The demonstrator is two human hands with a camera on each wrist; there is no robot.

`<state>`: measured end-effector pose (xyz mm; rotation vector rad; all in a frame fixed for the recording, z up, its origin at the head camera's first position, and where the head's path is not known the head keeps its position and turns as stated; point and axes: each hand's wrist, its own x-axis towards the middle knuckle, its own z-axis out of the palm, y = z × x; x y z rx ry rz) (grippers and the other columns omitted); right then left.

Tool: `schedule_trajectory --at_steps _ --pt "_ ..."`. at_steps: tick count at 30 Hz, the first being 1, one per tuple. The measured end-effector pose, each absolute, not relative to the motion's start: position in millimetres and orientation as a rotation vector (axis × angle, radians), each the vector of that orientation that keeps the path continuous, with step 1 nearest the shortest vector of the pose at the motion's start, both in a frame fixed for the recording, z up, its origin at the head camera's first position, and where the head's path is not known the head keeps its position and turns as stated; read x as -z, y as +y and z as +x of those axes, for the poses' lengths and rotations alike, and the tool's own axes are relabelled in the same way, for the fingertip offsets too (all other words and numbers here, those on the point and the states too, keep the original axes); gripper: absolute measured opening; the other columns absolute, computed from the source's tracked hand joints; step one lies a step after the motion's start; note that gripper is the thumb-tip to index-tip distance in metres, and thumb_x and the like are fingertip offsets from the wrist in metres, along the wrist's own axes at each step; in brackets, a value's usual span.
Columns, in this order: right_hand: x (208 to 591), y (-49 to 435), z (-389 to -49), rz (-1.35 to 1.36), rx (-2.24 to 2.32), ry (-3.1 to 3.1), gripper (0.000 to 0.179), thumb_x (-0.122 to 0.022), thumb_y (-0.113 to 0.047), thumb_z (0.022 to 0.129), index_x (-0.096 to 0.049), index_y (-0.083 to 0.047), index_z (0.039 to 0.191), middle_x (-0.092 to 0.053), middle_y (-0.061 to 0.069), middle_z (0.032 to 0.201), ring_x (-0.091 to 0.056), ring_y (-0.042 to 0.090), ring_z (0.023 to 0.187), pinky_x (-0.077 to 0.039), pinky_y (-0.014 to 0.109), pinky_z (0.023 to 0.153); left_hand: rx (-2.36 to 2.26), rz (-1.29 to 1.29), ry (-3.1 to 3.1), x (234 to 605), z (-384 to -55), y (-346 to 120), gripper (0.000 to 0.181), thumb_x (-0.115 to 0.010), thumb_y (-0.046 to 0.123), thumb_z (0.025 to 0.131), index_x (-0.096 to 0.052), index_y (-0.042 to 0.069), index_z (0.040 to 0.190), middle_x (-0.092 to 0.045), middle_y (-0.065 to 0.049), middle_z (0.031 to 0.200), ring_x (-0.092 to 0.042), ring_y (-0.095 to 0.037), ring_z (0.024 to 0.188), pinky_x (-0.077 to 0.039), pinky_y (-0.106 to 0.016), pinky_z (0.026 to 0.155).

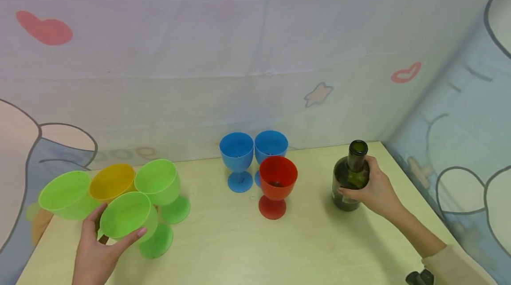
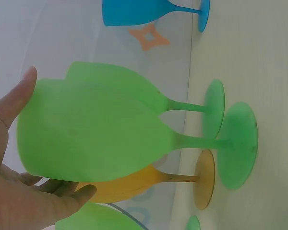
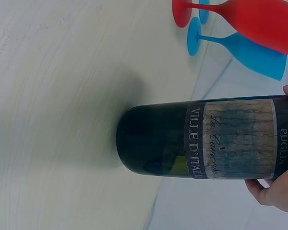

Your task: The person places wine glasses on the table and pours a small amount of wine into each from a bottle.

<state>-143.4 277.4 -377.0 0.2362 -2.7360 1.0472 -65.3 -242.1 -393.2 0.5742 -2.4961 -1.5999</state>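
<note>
At the near left, a light green plastic goblet (image 1: 128, 216) stands nearest me, and my left hand (image 1: 96, 249) holds its bowl between thumb and fingers. Its foot (image 2: 237, 146) appears on the tabletop in the left wrist view. Close around it are a yellow goblet (image 1: 113, 182) and two more green ones (image 1: 159, 180) (image 1: 65, 194). On the right, my right hand (image 1: 379, 191) grips a dark green glass wine bottle (image 1: 341, 180) by its upper body, thumb in front. The bottle is upright and has no cork in its mouth. Its label (image 3: 240, 139) shows in the right wrist view; whether its base touches the table I cannot tell.
Two blue goblets (image 1: 236, 152) (image 1: 272, 143) stand at the back middle of the pale wooden table (image 1: 223, 249), with a red goblet (image 1: 275, 178) just in front. A printed cloth (image 1: 191, 54) hangs behind the table and along its right side.
</note>
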Motion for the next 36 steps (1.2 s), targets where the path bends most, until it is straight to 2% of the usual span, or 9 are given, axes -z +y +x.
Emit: schedule_trajectory --at_steps 7,11,14,21,22,25,28,31,36 --pt "378 276 -144 0.25 -1.036 -2.734 0.085 -0.08 -0.016 0.068 -0.026 0.007 0.128 -0.048 0.029 0.113 -0.05 0.045 0.1 -0.041 0.057 0.079 1.626 0.554 -2.477 400 -68 -243 0.104 -0.075 0.02 0.076 0.001 0.01 0.146 -0.01 -0.016 0.148 -0.021 -0.03 0.125 -0.024 -0.046 0.105" --pt "378 275 -144 0.255 -1.031 -2.73 0.084 -0.08 -0.016 0.067 -0.026 0.007 0.128 -0.048 0.029 0.112 -0.05 0.046 0.1 -0.041 0.057 0.079 1.591 0.554 -2.498 401 -69 -243 0.101 -0.075 0.021 0.077 -0.002 0.011 0.146 -0.014 -0.016 0.146 -0.024 -0.028 0.123 -0.03 -0.012 0.095" --pt "378 276 -143 0.252 -1.032 -2.729 0.084 -0.081 -0.015 0.067 -0.026 0.007 0.127 -0.048 0.029 0.112 -0.05 0.045 0.1 -0.041 0.057 0.079 1.57 0.555 -2.508 400 -69 -243 0.1 -0.075 0.022 0.076 -0.005 0.011 0.146 -0.016 -0.016 0.145 -0.026 -0.028 0.122 -0.029 0.0 0.077" --pt "378 275 -143 0.256 -1.03 -2.727 0.084 -0.08 -0.014 0.067 -0.027 0.008 0.127 -0.048 0.029 0.112 -0.049 0.045 0.1 -0.041 0.057 0.079 1.558 0.571 -2.511 397 -66 -239 0.099 -0.076 0.022 0.075 -0.009 0.012 0.146 -0.019 -0.014 0.145 -0.027 -0.027 0.121 -0.029 -0.026 0.102" --pt "377 274 -143 0.259 -1.029 -2.725 0.084 -0.08 -0.014 0.067 -0.027 0.008 0.127 -0.048 0.029 0.112 -0.049 0.045 0.1 -0.041 0.057 0.079 1.553 0.563 -2.513 397 -66 -238 0.099 -0.076 0.022 0.075 -0.009 0.012 0.146 -0.019 -0.014 0.144 -0.027 -0.026 0.12 -0.029 -0.019 0.099" --pt "377 273 -143 0.27 -1.032 -2.717 0.084 -0.08 -0.013 0.067 -0.026 0.009 0.128 -0.047 0.029 0.113 -0.049 0.046 0.101 -0.04 0.058 0.08 1.546 0.55 -2.526 395 -64 -235 0.097 -0.077 0.021 0.075 -0.011 0.014 0.146 -0.021 -0.011 0.143 -0.027 -0.025 0.119 -0.03 -0.016 0.094" --pt "377 272 -144 0.277 -1.036 -2.709 0.084 -0.08 -0.013 0.067 -0.026 0.009 0.128 -0.047 0.029 0.113 -0.049 0.046 0.101 -0.04 0.058 0.08 1.565 0.541 -2.544 392 -62 -230 0.098 -0.077 0.023 0.074 -0.011 0.014 0.146 -0.021 -0.011 0.143 -0.027 -0.026 0.119 -0.03 -0.029 0.098" --pt "378 272 -144 0.274 -1.042 -2.706 0.084 -0.08 -0.012 0.067 -0.026 0.009 0.128 -0.047 0.029 0.114 -0.049 0.045 0.101 -0.04 0.058 0.08 1.595 0.502 -2.56 387 -59 -225 0.099 -0.078 0.023 0.073 -0.011 0.012 0.146 -0.019 -0.013 0.145 -0.027 -0.029 0.121 -0.027 -0.05 0.1" --pt "379 272 -143 0.272 -1.045 -2.699 0.084 -0.08 -0.012 0.067 -0.026 0.009 0.128 -0.047 0.029 0.114 -0.049 0.045 0.101 -0.041 0.058 0.08 1.596 0.388 -2.612 379 -55 -212 0.099 -0.079 0.023 0.071 -0.014 0.013 0.145 -0.019 -0.017 0.146 -0.025 -0.034 0.124 -0.023 -0.058 0.1"
